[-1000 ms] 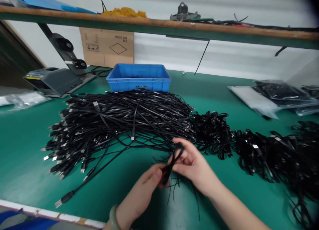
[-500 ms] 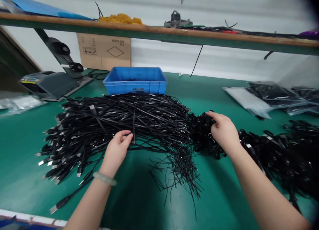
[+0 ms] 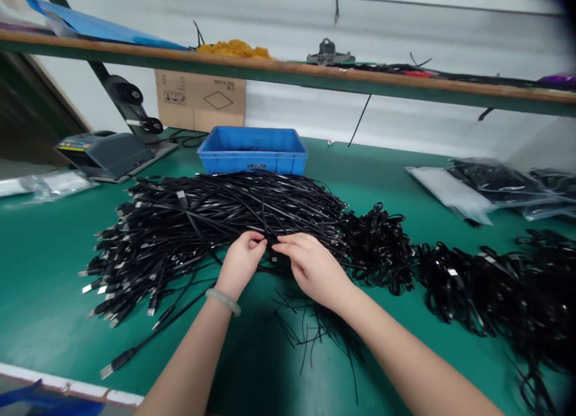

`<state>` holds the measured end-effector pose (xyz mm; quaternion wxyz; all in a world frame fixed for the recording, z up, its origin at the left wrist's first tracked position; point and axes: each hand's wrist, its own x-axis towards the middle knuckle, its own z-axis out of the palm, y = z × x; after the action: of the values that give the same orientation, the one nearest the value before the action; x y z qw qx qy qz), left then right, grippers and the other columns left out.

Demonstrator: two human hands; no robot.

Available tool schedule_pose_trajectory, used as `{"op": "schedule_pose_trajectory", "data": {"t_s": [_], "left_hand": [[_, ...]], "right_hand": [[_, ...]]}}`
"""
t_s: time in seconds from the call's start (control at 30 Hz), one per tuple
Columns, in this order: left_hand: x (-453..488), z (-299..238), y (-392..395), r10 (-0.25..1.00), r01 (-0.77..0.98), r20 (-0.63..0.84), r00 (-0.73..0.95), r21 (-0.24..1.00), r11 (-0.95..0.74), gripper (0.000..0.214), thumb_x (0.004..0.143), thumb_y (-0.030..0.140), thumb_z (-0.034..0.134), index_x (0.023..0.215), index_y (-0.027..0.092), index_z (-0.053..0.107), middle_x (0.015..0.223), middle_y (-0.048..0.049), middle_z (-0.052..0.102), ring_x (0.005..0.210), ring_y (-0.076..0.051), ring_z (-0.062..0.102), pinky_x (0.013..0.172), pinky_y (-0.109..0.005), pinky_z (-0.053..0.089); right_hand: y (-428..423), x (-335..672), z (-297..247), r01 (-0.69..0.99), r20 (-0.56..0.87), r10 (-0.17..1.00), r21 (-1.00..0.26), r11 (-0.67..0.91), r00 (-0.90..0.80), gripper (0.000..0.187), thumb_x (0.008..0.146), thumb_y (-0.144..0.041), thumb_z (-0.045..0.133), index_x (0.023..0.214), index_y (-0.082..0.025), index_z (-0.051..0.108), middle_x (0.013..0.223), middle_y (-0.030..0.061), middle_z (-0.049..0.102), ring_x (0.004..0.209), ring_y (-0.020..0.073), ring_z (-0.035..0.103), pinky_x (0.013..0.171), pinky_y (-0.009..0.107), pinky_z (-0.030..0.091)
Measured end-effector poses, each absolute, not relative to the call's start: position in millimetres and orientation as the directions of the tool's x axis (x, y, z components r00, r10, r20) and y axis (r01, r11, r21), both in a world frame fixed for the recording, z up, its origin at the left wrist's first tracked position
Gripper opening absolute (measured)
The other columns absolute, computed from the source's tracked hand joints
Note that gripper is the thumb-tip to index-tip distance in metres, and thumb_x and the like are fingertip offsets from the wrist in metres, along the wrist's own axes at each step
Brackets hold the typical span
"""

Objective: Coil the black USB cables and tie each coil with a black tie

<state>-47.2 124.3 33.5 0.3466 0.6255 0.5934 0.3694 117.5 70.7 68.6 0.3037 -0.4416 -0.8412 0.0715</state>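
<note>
My left hand [image 3: 240,263], with a pale bracelet on its wrist, pinches a black USB cable [image 3: 264,215] at the front of a big pile of USB cables [image 3: 216,209]. Close beside it my right hand [image 3: 312,271] has its fingertips pinched on the same cable. A small metal end shows just under the fingers. Most of what lies between the fingertips is hidden. Loose thin black ties [image 3: 310,332] lie in front of the pile, partly covered by my right hand and forearm.
Coiled cables [image 3: 378,245] heap up right of the pile, with more bundles [image 3: 472,290] beyond. Behind the pile stands a blue bin [image 3: 254,162]. A grey tape dispenser [image 3: 105,155] stands left, plastic bags [image 3: 454,191] lie back right, and a shelf [image 3: 288,72] crosses above.
My right hand has left the coiled heap and come left to meet my left hand at the cable. My left hand has moved slightly right in view, still pinching; the camera view has shifted slightly.
</note>
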Motion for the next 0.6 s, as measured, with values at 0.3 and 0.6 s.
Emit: {"op": "schedule_pose_trajectory", "data": {"t_s": [0.3,0.6], "left_hand": [[-29.9,49.9,115.1,0.988,0.434,0.048,0.144,0.895,-0.107,0.016,0.075,0.023,0.047,0.074,0.018,0.062,0.058,0.0017,0.057,0.058,-0.015,0.052,0.056,-0.024,0.039],[-85.6,85.5,16.5,0.853,0.130,-0.190,0.486,0.981,0.145,0.027,0.078,0.040,0.055,0.061,0.019,0.061,0.054,-0.0021,0.062,0.054,-0.015,0.054,0.052,-0.026,0.041]], "right_hand": [[73.1,105.5,61.9,0.727,0.415,0.825,-0.414,0.547,-0.384,0.059,0.075,0.003,0.033,0.128,-0.019,0.044,0.132,0.0078,0.046,0.121,0.0176,0.040,0.101,0.036,0.037],[64.8,119.5,71.8,0.763,0.512,0.715,-0.164,0.625,-0.476,0.024,0.084,-0.015,0.046,0.098,-0.026,0.062,0.131,0.0020,0.049,0.128,0.0250,0.028,0.105,0.051,0.018]]}}
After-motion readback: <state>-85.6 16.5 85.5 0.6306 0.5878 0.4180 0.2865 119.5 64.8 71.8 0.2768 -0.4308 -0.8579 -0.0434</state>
